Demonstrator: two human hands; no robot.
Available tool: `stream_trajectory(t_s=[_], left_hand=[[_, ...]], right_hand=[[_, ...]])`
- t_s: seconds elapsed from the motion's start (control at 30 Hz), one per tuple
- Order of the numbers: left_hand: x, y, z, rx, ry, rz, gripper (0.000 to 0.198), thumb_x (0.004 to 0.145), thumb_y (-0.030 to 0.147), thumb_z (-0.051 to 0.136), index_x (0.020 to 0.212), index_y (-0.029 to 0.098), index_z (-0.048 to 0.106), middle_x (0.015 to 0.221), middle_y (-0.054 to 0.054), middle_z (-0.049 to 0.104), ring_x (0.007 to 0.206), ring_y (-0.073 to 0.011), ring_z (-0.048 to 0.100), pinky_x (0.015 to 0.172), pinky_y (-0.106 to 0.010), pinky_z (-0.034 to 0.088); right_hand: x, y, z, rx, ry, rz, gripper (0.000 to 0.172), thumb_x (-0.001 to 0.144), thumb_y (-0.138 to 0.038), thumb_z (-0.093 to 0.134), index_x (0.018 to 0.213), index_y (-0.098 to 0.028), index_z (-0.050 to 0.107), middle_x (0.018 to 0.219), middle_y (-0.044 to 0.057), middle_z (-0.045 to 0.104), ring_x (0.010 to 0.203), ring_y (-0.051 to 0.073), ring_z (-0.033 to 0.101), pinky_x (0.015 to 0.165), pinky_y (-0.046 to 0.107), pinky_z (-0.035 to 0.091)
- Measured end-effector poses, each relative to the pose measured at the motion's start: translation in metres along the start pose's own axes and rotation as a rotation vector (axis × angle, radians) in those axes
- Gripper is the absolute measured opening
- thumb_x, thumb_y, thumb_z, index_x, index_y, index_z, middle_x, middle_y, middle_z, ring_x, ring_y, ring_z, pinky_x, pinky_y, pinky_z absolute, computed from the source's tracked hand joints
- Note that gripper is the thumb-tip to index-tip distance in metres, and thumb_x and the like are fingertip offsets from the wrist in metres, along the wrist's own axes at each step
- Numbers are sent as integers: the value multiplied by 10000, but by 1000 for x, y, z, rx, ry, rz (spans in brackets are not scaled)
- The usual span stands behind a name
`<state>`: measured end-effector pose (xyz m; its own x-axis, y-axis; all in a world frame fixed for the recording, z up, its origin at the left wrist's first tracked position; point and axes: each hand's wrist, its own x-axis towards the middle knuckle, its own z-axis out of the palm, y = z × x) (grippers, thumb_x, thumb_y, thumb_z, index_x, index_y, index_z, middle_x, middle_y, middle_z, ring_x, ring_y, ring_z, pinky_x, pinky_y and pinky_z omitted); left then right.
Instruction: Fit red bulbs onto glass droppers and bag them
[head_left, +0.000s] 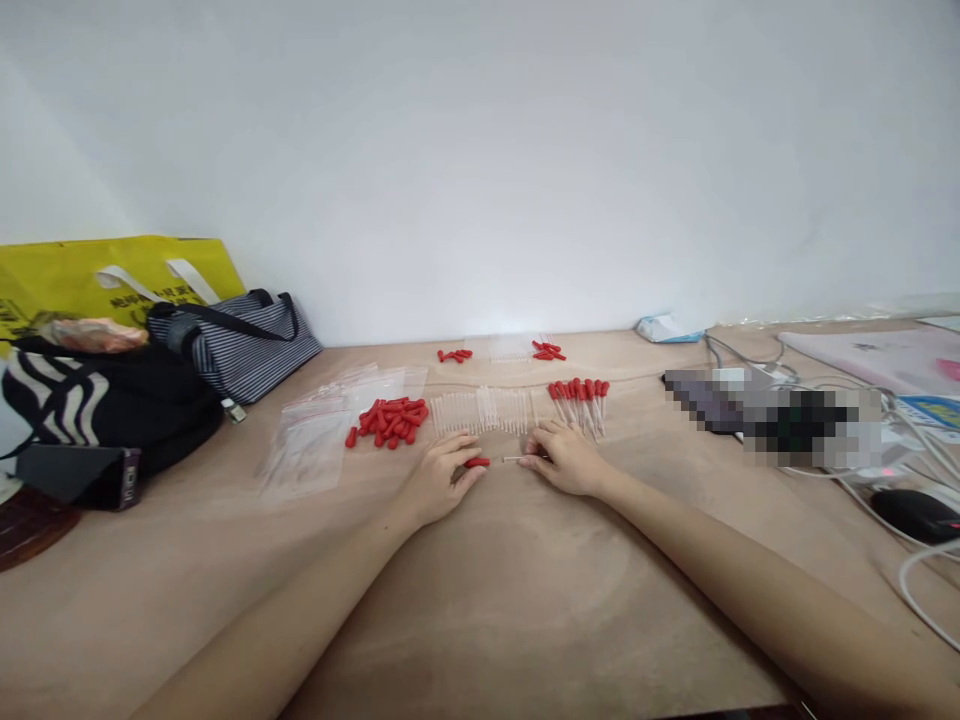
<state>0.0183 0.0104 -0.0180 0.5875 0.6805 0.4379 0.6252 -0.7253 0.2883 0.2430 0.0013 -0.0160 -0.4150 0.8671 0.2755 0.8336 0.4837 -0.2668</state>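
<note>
My left hand is closed on a red rubber dropper bulb, whose end points right. Facing it across a small gap is a thin clear dropper tube, pinched in my right hand. Behind both hands lies a row of clear dropper tubes. A heap of loose red bulbs rests left of my left hand. Beyond my right hand are several droppers with red bulbs fitted, lying side by side.
Clear plastic bags lie on the left of the wooden table. More red bulbs sit near the wall. Bags and a phone are at far left; cables and a black mouse at right.
</note>
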Motion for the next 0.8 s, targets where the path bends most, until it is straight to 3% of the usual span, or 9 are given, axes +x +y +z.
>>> stream_trajectory(t_s=[0.1,0.23,0.53,0.8], left_hand=[[1,0,1,-17,-2,13,189,831,235,438,874,183,614,1046,-62,621,1083,-207,501,943,-414,377],[2,6,-1,-37,5,8,170,851,221,400,918,180,551,972,-45,639,1046,-186,528,987,-437,314],[-2,4,3,-20,-19,37,246,879,225,349,1049,189,523,1042,-45,624,1062,-168,518,1001,-434,284],[-1,13,0,-84,41,80,208,865,234,386,962,194,566,948,-35,649,973,-166,563,965,-401,330]], right_hand=[[-1,-2,4,-25,44,14,161,827,-315,474,760,-179,527,837,42,581,856,182,493,679,293,269],[-5,-7,9,25,127,25,140,866,-254,395,799,-170,483,820,31,594,795,154,519,686,287,259],[-8,-15,15,64,112,8,139,883,-250,343,838,-172,449,785,15,617,671,133,543,673,272,244],[-9,-17,13,79,124,-43,153,882,-272,355,820,-175,456,774,11,618,645,126,529,681,270,244]])
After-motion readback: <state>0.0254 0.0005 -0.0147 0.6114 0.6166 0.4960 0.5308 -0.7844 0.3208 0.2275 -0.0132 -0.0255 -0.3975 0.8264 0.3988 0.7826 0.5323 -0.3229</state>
